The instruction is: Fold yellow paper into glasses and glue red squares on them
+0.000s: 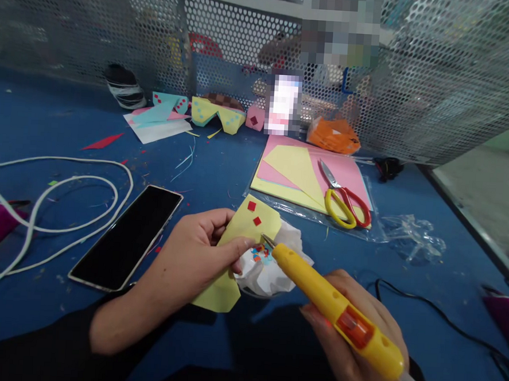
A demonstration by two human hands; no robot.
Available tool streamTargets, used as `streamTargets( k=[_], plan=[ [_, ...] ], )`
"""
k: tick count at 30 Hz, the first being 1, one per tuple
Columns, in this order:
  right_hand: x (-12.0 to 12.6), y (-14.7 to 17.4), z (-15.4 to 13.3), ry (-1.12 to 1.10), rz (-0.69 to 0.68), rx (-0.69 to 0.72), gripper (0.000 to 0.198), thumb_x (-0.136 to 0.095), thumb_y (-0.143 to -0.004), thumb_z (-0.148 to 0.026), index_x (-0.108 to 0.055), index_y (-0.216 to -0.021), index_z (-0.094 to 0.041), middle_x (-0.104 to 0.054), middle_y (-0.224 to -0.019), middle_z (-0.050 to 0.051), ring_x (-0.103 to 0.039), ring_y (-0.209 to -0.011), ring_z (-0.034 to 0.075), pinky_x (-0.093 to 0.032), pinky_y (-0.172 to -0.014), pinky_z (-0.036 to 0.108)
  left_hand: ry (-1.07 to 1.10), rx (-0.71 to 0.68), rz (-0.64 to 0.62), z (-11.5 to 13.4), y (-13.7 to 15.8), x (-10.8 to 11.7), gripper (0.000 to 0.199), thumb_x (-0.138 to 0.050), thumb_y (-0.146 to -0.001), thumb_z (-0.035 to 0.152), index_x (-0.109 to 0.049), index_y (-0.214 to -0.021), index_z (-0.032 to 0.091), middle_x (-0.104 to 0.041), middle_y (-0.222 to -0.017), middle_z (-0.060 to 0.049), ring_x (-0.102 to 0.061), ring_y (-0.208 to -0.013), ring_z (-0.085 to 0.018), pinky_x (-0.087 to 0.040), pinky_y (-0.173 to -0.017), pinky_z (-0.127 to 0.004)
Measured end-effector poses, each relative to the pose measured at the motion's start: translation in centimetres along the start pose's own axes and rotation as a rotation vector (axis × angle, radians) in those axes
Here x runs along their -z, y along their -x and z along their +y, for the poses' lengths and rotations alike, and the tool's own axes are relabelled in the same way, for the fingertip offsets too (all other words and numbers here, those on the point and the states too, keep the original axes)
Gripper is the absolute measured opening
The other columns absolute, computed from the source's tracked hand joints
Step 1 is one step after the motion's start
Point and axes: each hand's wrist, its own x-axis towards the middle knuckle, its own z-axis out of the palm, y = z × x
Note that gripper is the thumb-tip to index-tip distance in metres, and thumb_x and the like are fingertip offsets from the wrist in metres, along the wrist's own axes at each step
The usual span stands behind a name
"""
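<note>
My left hand [199,250] pinches a yellow paper cutout [230,235], thumb on top and fingers beneath. Two small red squares [258,220] sit near its upper end. My right hand [353,329] is wrapped round a yellow glue gun [305,277] with a red window and a translucent stick at its rear. Its thin metal tip [268,241] points at the cutout's right edge; whether they touch I cannot tell. Just behind the cutout, partly covered by it, stands a dish lined with crumpled white paper [283,278], holding several tiny coloured paper bits [261,254].
A phone [126,237] and a looped white cable [38,200] lie left. Red-and-yellow scissors [344,204] rest on coloured paper sheets [290,164]. Paper masks [218,113] and an orange bag [334,135] line the perforated metal panel [243,17]. A black cord [440,322] runs right.
</note>
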Motion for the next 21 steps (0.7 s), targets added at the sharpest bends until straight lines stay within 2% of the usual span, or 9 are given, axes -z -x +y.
streamTargets(
  k=[9,21],
  plan=[
    [0.22,-0.03,0.05,-0.008,-0.038,-0.015,0.012,-0.06,-0.092,-0.028,-0.056,-0.084,-0.021,-0.055,-0.069,-0.003,-0.054,-0.055,0.009,-0.044,-0.049,0.022,-0.008,0.002,0.015,-0.33,-0.16,-0.08,0.014,-0.072,-0.077,0.029,-0.071,-0.086,0.018,-0.064,-0.05,0.004,-0.051,-0.042,-0.008,-0.036,-0.038,-0.014],
    [0.3,0.09,0.25,-0.005,0.009,-0.005,0.009,-0.058,-0.092,-0.028,-0.055,-0.086,-0.022,-0.056,-0.07,-0.003,-0.055,-0.054,0.011,-0.044,-0.05,0.024,0.024,-0.007,0.019,-0.07,-0.11,-0.02,0.016,-0.072,-0.076,0.03,-0.071,-0.086,0.018,-0.064,-0.05,0.004,-0.051,-0.041,-0.007,-0.037,-0.038,-0.014]
  ],
)
